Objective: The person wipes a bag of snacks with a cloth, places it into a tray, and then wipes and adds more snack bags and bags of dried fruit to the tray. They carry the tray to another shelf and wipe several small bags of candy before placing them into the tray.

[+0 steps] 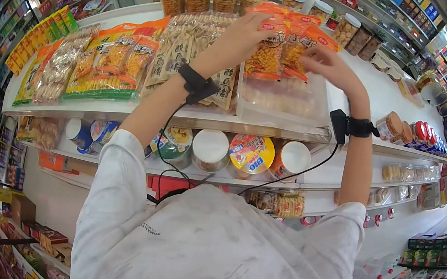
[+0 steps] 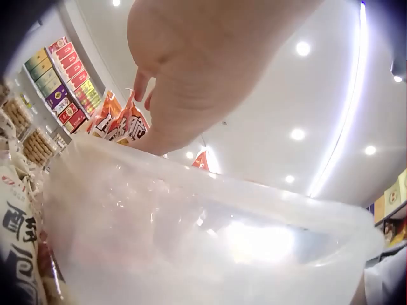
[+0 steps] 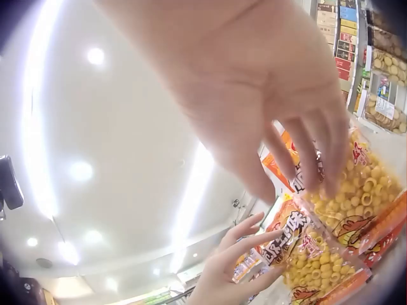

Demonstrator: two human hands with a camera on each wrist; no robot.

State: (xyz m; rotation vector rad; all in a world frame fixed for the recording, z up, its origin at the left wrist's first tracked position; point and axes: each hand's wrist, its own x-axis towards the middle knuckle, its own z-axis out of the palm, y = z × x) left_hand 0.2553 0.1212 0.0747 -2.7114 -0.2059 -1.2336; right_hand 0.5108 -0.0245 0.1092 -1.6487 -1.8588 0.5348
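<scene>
At a white display shelf, my left hand (image 1: 235, 42) grips the side of a clear-fronted orange bag of yellow puffed snacks (image 1: 265, 58). Its fingers lie along that bag's edge in the right wrist view. A second matching snack bag (image 1: 295, 54) stands beside it, to the right. My right hand (image 1: 330, 68) is at this second bag's right side, fingers loosely bent and thumb apart. Both bags stand upright over a translucent plastic bin (image 1: 314, 112), which holds wrapped pale goods. More orange packets (image 1: 283, 11) show behind. The bin's wall (image 2: 159, 210) fills the lower left wrist view.
Left of the bin lie packs of wrapped sticks (image 1: 176, 52) and yellow-orange snack bags (image 1: 109, 61). Lidded jars (image 1: 226, 0) line the back. Instant noodle tubs (image 1: 252, 153) stand on the shelf below. Cables (image 1: 313, 169) trail from both wrist cameras.
</scene>
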